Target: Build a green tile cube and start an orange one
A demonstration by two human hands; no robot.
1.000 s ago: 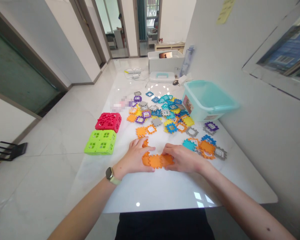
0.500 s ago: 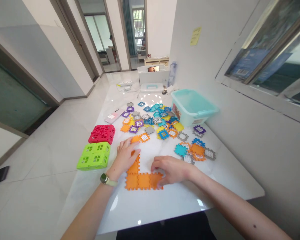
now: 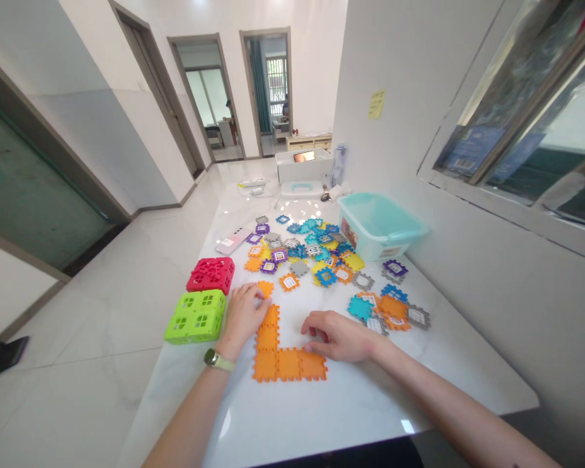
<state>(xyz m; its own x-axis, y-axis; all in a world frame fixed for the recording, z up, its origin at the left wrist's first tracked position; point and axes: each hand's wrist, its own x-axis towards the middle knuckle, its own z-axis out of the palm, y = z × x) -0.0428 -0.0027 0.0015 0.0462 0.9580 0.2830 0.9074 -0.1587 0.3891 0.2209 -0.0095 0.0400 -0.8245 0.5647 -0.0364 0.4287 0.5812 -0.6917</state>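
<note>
An L-shaped run of joined orange interlocking tiles (image 3: pixel 277 364) lies flat on the table in front of me. Beyond its upper end, my left hand (image 3: pixel 246 313) has its fingertips on the lower edge of a loose orange tile (image 3: pixel 266 287), partly covering it. My right hand (image 3: pixel 340 334) hovers by the right end of the L, fingers curled but apart, holding nothing. Just right of the loose tile lies an orange-framed window tile (image 3: pixel 289 281).
Beside my left hand sit a green tile box (image 3: pixel 195 316) and a red one (image 3: pixel 210 275). Mixed tiles (image 3: pixel 325 277) are heaped farther back, with a smaller pile (image 3: pixel 389 307) at right. A teal bin (image 3: pixel 385 224) stands by the wall; a phone (image 3: pixel 233 240) lies left.
The view has tilted up slightly. The loose orange tile has slid left, away from the window tile, with my left hand at it. My right hand has lifted off the L's right end.
</note>
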